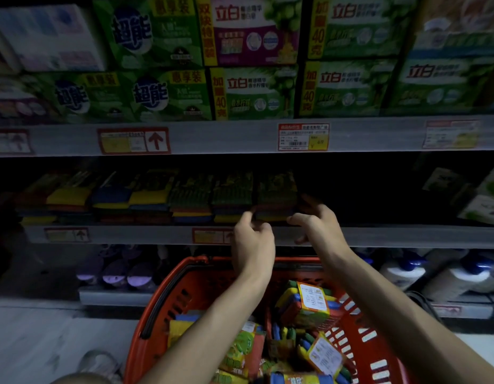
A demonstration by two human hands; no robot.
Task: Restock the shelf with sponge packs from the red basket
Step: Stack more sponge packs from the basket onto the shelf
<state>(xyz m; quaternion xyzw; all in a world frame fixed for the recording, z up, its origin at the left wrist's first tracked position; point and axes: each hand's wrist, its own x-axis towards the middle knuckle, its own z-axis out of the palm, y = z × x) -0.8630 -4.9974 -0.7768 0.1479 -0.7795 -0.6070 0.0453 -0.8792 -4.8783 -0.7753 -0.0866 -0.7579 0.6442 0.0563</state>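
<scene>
A row of stacked sponge packs (146,198) lines the dim middle shelf (406,235). Both hands are at the rightmost sponge pack (276,195) in that row. My left hand (252,241) has curled fingers and pinches the pack's lower left corner. My right hand (316,221) grips its right side, thumb under the front edge and fingers behind. Below my forearms stands the red basket (157,314), holding several more sponge packs (309,306) with yellow, blue and orange layers.
To the right of the held pack the middle shelf is dark, with white-green boxes (487,200) at the far right. Green soap boxes (254,92) fill the shelf above. Purple-capped containers (115,273) and white bottles (448,275) stand on the bottom shelf.
</scene>
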